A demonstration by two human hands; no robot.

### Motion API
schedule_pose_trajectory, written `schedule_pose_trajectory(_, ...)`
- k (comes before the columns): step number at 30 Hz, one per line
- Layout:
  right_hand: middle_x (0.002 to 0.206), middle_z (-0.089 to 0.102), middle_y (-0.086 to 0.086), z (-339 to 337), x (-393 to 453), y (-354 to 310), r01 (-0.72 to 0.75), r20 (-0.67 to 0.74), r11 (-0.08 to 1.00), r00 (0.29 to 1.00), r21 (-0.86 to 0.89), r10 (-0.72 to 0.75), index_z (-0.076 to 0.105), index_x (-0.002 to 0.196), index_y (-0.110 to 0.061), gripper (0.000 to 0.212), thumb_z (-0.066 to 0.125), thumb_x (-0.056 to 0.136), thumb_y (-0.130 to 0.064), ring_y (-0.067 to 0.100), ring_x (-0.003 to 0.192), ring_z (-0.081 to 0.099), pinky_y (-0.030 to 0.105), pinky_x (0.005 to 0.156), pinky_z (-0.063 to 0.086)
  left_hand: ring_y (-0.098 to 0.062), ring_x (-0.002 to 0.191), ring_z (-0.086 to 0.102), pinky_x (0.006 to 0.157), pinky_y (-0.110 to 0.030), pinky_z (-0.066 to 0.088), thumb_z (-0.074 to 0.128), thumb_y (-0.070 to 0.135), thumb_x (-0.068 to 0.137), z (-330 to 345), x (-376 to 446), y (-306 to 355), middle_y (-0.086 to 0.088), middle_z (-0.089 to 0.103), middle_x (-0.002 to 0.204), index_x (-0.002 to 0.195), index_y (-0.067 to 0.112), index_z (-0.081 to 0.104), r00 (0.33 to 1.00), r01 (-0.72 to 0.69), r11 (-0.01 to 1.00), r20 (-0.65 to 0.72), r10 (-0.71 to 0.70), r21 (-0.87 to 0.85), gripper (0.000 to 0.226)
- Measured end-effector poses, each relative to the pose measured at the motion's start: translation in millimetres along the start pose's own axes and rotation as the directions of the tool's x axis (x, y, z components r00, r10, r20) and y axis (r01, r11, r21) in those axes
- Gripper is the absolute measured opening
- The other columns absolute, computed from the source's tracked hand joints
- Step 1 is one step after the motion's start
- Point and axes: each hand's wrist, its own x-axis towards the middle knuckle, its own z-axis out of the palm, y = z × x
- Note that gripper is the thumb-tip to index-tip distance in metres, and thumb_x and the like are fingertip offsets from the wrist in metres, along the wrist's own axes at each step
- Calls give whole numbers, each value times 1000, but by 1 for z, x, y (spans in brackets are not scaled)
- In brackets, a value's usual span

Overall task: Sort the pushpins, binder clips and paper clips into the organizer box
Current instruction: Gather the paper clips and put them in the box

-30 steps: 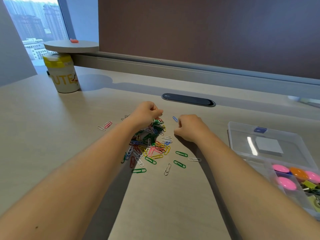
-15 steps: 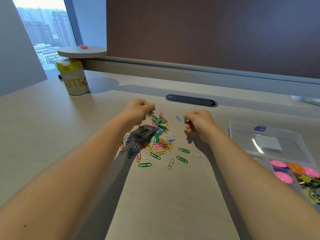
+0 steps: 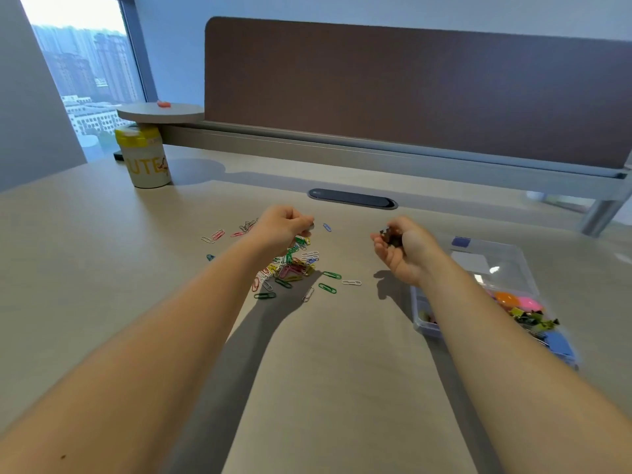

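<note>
Our desk by the window, in daylight.

We sit at a pale wood-grain desk (image 3: 102,268) with a dark oval cable slot (image 3: 352,199) set in it. Behind it runs a grey rail (image 3: 376,155) carrying a brown divider (image 3: 410,90), and above that we see a pale blue wall (image 3: 342,8). At far left a window (image 3: 85,70) shows hazy high-rise buildings and bright sky. A small round shelf (image 3: 160,112) juts out by the window, with a yellow-lidded tub (image 3: 145,159) standing under its edge. Soft light falls from the left, and shadows lie across the desk.
</note>
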Motion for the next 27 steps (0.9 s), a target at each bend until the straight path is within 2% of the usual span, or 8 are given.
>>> schedule_pose_trajectory(6, 55, 52, 11, 29, 17, 20, -63, 60, 997, 996, 45, 60, 49, 68, 1, 26, 41, 92, -2, 5, 24, 49, 13, 32, 45, -10, 42, 32, 35, -14, 28, 47, 17, 96, -22, -3, -21, -3, 51, 67, 64, 10, 47, 991, 65, 997, -117, -70, -48, 33)
schedule_pose_trajectory(10, 59, 41, 5, 53, 38, 34, -101, 29, 969, 993, -226, 110, 48, 66, -5, 25, 41, 90, 0, 6, 27, 41, 14, 31, 40, -12, 49, 33, 46, -18, 33, 48, 20, 95, -41, 9, -37, 1, 54, 70, 64, 12, 48, 979, 102, 994, -172, -105, -26, 32)
schedule_pose_trajectory(12, 57, 37, 4, 60, 51, 42, -17, -2, 814, 1000, -580, 19, 49, 63, -5, 28, 46, 90, -3, 13, 40, 36, 22, 39, 36, -14, 58, 42, 64, -25, 39, 50, 21, 94, -46, 19, -42, 2, 55, 70, 66, 14, 50, 978, 96, 995, -187, -92, 15, 29)
schedule_pose_trajectory(15, 63, 48, 10, 68, 66, 49, 177, 114, 379, 976, -908, -183, 58, 62, -3, 29, 49, 89, -6, 18, 57, 38, 36, 60, 39, -16, 74, 48, 77, -30, 38, 51, 20, 94, -47, 32, -43, -3, 58, 80, 78, 9, 59, 984, 76, 990, -169, -56, 116, 21)
schedule_pose_trajectory(17, 84, 63, 12, 70, 72, 52, 226, 185, 189, 960, -956, -210, 66, 78, -9, 18, 52, 90, -13, 19, 73, 49, 36, 71, 44, -18, 86, 51, 85, -33, 43, 49, 21, 95, -47, 40, -43, -8, 61, 95, 102, 4, 63, 988, 62, 976, -149, -31, 210, 23)
schedule_pose_trajectory(19, 98, 68, 10, 70, 76, 55, 255, 227, 96, 945, -962, -236, 69, 91, -9, 18, 55, 90, -19, 21, 82, 55, 33, 74, 46, -21, 93, 53, 92, -35, 45, 48, 22, 95, -46, 45, -42, -12, 64, 106, 113, 3, 61, 991, 50, 963, -130, -16, 264, 29)
schedule_pose_trajectory(22, 102, 69, 12, 72, 81, 58, 301, 288, 7, 918, -953, -273, 70, 96, -7, 21, 55, 90, -20, 25, 89, 61, 34, 76, 48, -26, 99, 55, 91, -36, 45, 47, 25, 96, -44, 53, -43, -15, 64, 115, 115, 2, 61, 994, 38, 954, -111, -5, 296, 33)
schedule_pose_trajectory(27, 107, 68, 15, 73, 82, 58, 362, 433, -286, 867, -887, -245, 67, 106, -6, 26, 46, 92, -13, 31, 95, 62, 38, 81, 50, -23, 92, 53, 91, -36, 46, 48, 24, 95, -43, 55, -48, -16, 65, 115, 113, 1, 63, 993, 23, 959, -114, 10, 284, 33)
